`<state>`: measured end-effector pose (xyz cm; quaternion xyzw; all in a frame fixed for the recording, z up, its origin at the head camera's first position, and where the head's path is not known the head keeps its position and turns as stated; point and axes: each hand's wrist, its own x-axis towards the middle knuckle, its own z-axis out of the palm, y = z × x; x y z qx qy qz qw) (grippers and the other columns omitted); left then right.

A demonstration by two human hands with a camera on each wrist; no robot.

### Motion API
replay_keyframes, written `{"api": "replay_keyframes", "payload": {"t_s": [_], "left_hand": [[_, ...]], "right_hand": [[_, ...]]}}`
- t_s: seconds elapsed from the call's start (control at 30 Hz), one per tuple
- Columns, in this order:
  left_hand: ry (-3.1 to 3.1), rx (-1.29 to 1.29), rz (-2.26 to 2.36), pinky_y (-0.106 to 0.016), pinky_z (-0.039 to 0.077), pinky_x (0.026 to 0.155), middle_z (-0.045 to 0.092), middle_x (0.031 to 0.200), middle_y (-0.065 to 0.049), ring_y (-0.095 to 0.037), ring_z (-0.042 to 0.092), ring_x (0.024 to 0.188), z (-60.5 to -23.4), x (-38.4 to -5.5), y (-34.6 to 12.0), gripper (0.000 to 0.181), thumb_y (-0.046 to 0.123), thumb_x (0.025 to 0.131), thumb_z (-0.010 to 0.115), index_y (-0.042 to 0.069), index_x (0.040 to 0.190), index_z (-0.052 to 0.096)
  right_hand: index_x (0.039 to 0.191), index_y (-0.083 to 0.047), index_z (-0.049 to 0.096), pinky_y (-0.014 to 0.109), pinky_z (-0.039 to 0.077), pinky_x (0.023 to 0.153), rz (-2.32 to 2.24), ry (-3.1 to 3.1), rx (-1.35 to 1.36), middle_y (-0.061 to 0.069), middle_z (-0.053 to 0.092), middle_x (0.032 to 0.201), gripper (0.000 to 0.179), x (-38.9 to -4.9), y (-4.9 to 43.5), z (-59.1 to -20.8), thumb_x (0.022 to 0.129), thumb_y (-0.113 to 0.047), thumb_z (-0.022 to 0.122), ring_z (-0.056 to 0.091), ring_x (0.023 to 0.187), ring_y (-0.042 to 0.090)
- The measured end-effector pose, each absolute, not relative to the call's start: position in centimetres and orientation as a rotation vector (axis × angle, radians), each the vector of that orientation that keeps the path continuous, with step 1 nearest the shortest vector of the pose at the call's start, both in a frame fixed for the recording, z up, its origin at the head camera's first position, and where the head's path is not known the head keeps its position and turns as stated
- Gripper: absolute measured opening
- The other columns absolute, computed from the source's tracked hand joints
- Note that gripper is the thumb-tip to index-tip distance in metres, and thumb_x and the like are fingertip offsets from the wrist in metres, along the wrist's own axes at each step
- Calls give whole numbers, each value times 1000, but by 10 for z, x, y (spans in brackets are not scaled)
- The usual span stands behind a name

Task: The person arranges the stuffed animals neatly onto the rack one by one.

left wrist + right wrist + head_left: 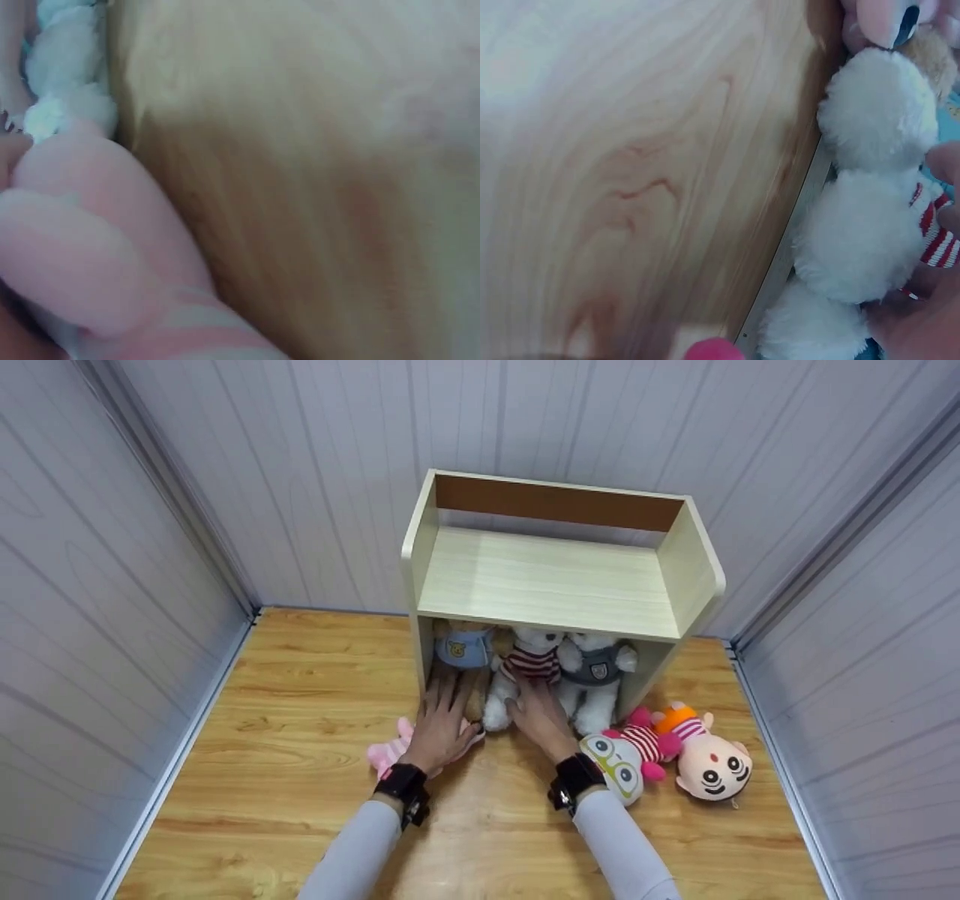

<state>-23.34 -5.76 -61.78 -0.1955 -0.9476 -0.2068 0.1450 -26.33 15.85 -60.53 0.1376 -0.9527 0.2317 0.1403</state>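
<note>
My left hand (441,727) reaches into the lower shelf opening, its fingers stretched out over the lower body of a brown plush bear in a blue shirt (463,649). Under and beside this hand lies a pink striped plush toy (385,754), large in the left wrist view. With fingers extended, my right hand (540,711) presses on the front of a white plush bear in a red-and-white striped sweater (529,661). Its fluffy feet (859,236) show in the right wrist view. To its right sits a white plush bear in a grey top (598,671).
The pale wooden shelf unit (547,577) stands near the back wall (315,487), its top board bare. Outside its right side lie a plush toy with green glasses (616,765) and a round-headed doll (712,765) on the wood-grain surface (300,712).
</note>
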Motion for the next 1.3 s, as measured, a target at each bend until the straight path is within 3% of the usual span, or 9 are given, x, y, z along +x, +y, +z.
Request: {"api": "replay_keyframes", "payload": {"t_s": [0.27, 0.5, 0.8, 1.13, 1.3], "left_hand": [[-2786, -555, -533, -62, 33, 102, 28, 153, -20, -46, 23, 138, -620, -223, -71, 78, 42, 88, 67, 9, 150, 33], [-2775, -577, -627, -65, 30, 102, 29, 153, -21, -46, 23, 139, -619, -213, -88, 72, 42, 92, 62, 6, 149, 36], [-2725, -523, -768, -67, 25, 103, 28, 153, -23, -48, 23, 138, -613, -206, -104, 64, 46, 94, 55, 4, 142, 45], [-2761, -441, -919, -65, 18, 108, 23, 155, -22, -47, 19, 139, -611, -189, -122, 68, 51, 96, 51, 13, 150, 36], [-2777, -405, -951, -64, 15, 109, 21, 156, -22, -47, 17, 140, -613, -182, -129, 67, 51, 96, 51, 11, 149, 37]], "right_hand": [[135, -6, 54, 50, 46, 89, 679, -2628, 420, 20, 60, 114, 52, -247, 166, -600, 89, -25, 69, 56, 105, 39], [138, -7, 52, 50, 42, 95, 698, -2620, 381, 20, 58, 121, 55, -238, 175, -588, 90, -27, 68, 54, 112, 40], [137, -8, 54, 50, 43, 95, 697, -2577, 373, 18, 58, 123, 53, -225, 192, -574, 91, -29, 66, 54, 113, 38], [137, -8, 53, 49, 41, 96, 765, -2597, 276, 17, 56, 125, 53, -204, 218, -564, 90, -26, 68, 51, 115, 36], [136, -7, 54, 48, 42, 94, 757, -2570, 265, 17, 58, 119, 52, -199, 233, -558, 91, -29, 66, 53, 109, 36]]}}
